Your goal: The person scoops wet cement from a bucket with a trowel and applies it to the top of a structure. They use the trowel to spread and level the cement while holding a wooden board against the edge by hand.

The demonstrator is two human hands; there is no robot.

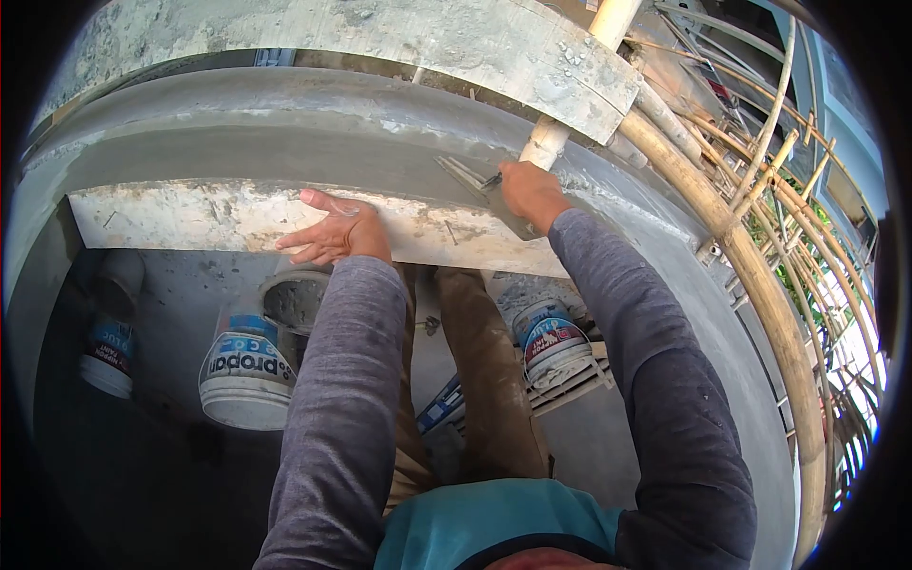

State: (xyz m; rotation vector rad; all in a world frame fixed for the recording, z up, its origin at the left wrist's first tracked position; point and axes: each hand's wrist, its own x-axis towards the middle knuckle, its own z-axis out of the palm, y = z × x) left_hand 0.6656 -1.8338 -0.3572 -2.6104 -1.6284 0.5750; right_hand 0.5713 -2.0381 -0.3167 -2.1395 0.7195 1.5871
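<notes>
My left hand (342, 231) lies with spread fingers on a long pale wooden board (180, 217), pressing against its face. The board is stained with cement, and nails stick out of it. It runs along a band of smooth grey plaster (285, 152). In my right hand (534, 197) is a metal trowel (501, 204), gripped by its handle. The trowel's blade is at the board's upper edge, over its right part. My right fingers are wrapped round the handle and partly hidden.
Below the board stand a propan bucket (245, 375), a paint bucket (553, 344) and another dark-lit bucket (107, 356). A cement-crusted container (294, 299) sits near my legs. Bamboo poles (774, 351) form scaffolding at right. A cement-splashed plank (456, 43) crosses above.
</notes>
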